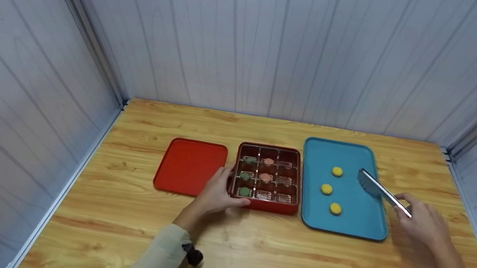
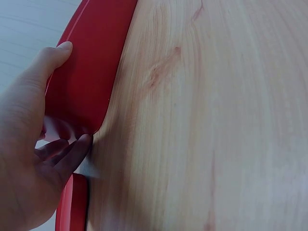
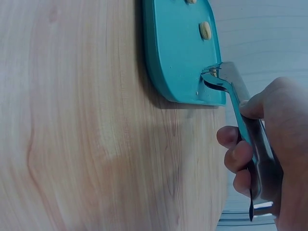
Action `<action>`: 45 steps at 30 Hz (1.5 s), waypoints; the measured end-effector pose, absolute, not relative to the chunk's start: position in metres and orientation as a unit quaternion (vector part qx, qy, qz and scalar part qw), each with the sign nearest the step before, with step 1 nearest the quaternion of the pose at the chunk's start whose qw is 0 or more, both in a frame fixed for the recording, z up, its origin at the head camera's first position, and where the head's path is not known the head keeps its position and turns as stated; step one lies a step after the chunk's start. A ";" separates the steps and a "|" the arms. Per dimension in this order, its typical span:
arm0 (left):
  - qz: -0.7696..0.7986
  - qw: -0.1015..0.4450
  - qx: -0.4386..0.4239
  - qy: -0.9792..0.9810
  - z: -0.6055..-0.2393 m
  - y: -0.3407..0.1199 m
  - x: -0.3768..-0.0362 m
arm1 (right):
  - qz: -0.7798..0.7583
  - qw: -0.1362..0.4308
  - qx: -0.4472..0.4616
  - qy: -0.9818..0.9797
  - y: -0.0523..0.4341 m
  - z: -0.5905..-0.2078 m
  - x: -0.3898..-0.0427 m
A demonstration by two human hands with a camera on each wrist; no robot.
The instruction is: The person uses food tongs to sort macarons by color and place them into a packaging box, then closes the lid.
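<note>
My left hand grips the red box, my right hand holds the tongs

My left hand point(image 1: 216, 191) grasps the red box point(image 1: 272, 206) at its near left corner: the thumb lies along the near side, and the fingers bend round the left side, in the gap between the box and the flat red lid point(image 1: 190, 167) on its left. The box sits on the wooden table point(image 1: 270, 257), around the middle of the scene. Its clear insert point(image 1: 284, 181) splits it into nine compartments, three by three. Green pieces point(image 1: 244, 191) fill the left column, one to a compartment; two pink pieces point(image 1: 265, 177) sit in the far and middle compartments of the centre column.

My right hand point(image 1: 423, 225) grasps the metal tongs point(image 1: 387, 194), thumb on one side and curled fingers on the other. They slant to the far left across the right rim of the blue tray point(image 1: 350, 222), which lies just right of the box. Their tips are over the tray, to the right of the farthest of three yellow pieces point(image 1: 327, 189); from these views I cannot fairly say whether the tips touch the tray. The yellow pieces lie apart from one another, one far, one in the middle and a little left, one near.

Pale sleeves point(image 1: 161, 250) cover both my forearms.
</note>
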State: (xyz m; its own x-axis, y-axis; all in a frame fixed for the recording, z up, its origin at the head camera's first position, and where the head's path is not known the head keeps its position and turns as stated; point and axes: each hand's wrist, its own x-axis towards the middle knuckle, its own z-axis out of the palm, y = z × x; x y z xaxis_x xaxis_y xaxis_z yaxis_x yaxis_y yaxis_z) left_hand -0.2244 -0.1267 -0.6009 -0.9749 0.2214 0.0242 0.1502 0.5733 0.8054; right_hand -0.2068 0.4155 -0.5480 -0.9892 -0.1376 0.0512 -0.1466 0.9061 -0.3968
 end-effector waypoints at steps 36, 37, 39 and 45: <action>0.456 0.045 0.095 0.884 -0.597 -0.128 -0.224 | 0.196 0.004 0.118 -0.974 0.379 -0.510 -0.231; 0.454 0.044 0.095 0.885 -0.597 -0.128 -0.224 | 0.195 0.004 0.119 -0.974 0.376 -0.509 -0.232; 0.451 0.043 0.094 0.887 -0.597 -0.129 -0.224 | 0.193 0.004 0.123 -0.973 0.371 -0.507 -0.233; 0.447 0.040 0.095 0.888 -0.599 -0.130 -0.224 | 0.197 0.003 0.135 -0.971 0.354 -0.505 -0.236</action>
State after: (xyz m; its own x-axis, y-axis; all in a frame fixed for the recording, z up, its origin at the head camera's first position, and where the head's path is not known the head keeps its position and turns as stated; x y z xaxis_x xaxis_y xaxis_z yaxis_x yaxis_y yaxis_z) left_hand -0.2236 -0.1299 -0.5989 -0.9788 0.2041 0.0144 0.1332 0.5819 0.8023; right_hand -0.2361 0.3536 -0.5051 -0.9634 -0.2613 0.0596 -0.2639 0.8859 -0.3814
